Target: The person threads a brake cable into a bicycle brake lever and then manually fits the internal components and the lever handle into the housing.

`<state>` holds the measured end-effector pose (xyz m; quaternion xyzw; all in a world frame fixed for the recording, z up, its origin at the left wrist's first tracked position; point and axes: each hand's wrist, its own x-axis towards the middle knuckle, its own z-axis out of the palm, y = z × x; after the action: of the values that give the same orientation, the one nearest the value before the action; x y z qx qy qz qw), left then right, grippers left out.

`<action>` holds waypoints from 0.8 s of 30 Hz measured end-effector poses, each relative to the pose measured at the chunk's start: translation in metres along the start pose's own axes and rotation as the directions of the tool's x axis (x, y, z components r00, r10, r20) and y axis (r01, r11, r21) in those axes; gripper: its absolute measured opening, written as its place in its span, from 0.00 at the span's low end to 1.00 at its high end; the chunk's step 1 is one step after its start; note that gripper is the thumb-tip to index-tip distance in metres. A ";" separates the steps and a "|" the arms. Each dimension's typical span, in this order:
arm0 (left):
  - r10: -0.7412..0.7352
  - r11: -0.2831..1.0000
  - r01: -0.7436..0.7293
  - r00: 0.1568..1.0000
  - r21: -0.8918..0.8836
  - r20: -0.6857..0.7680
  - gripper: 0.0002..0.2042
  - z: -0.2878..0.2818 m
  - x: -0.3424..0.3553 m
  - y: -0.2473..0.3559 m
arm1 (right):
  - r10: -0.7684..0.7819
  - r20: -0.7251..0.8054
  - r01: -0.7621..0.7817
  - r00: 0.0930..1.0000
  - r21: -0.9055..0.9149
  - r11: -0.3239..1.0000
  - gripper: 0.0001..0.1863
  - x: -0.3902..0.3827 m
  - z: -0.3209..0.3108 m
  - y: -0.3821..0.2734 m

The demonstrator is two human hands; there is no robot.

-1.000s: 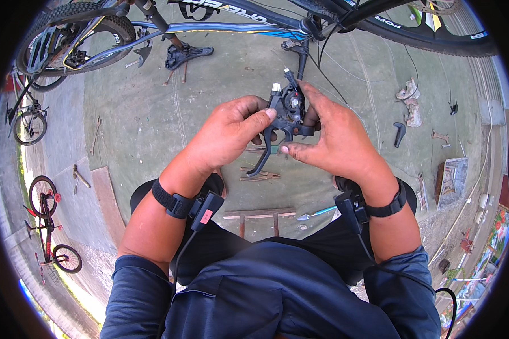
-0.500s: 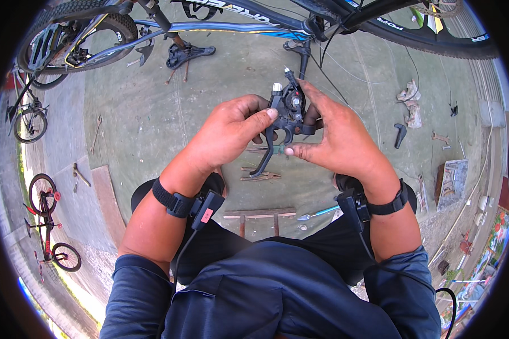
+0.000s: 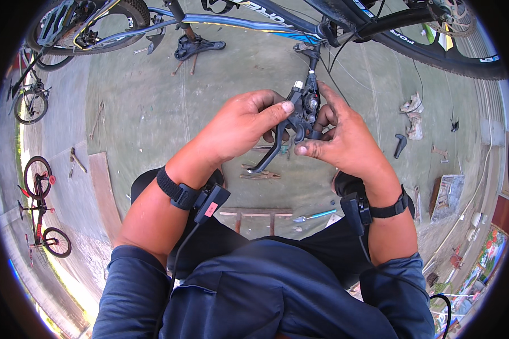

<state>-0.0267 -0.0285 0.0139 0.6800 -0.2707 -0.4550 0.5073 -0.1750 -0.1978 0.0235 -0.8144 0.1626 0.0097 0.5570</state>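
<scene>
The left hand (image 3: 240, 127) and the right hand (image 3: 345, 138) are meeting in front of the chest, both closing around a black bicycle brake lever assembly (image 3: 300, 113). The left grip is wrapping over its left side, thumb lying along the top and fingers curling under. The right grip is cupping it from the right, thumb tip pressing just below the body and fingers folding behind. The curved lever blade (image 3: 268, 152) is hanging down to the left, free of both hands. A thin cable (image 3: 322, 70) is running up from the assembly toward the bicycle frame (image 3: 254, 25) overhead.

No containers are showing anywhere in view.

Below the hands, the concrete floor (image 3: 152, 107) is stretching out grey and stained. A pair of pliers (image 3: 260, 175) is lying on it just under the lever, and a blue-handled tool (image 3: 314, 216) is resting near the person's right knee. A wooden plank (image 3: 104, 192) is lying to the left. A crumpled rag (image 3: 413, 113) and a dark short tool (image 3: 400, 145) are sitting to the right, well apart from the hands. A black saddle (image 3: 198, 46) is lying on the floor near the top. Small bicycles (image 3: 39, 209) are standing at the left edge. Both wrists are wearing black straps with small devices (image 3: 209, 200).
</scene>
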 end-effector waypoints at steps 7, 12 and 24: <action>0.038 0.986 -0.032 0.999 -0.166 0.039 0.15 -0.002 -0.003 0.004 | 0.049 -0.048 -0.021 0.998 0.456 0.890 0.56 0.002 0.002 0.008; 0.008 0.981 0.017 0.992 -0.195 0.126 0.10 0.005 -0.002 -0.007 | -0.014 -0.096 0.068 0.995 0.593 0.803 0.55 0.004 0.004 0.011; 0.056 0.992 -0.054 0.998 -0.113 0.017 0.15 0.008 0.000 -0.003 | -0.013 -0.052 0.047 0.999 0.740 0.671 0.50 0.000 0.002 -0.003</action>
<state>-0.0343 -0.0307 0.0106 0.6378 -0.2684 -0.4622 0.5546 -0.1742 -0.1950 0.0251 -0.5216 0.1508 -0.0833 0.8356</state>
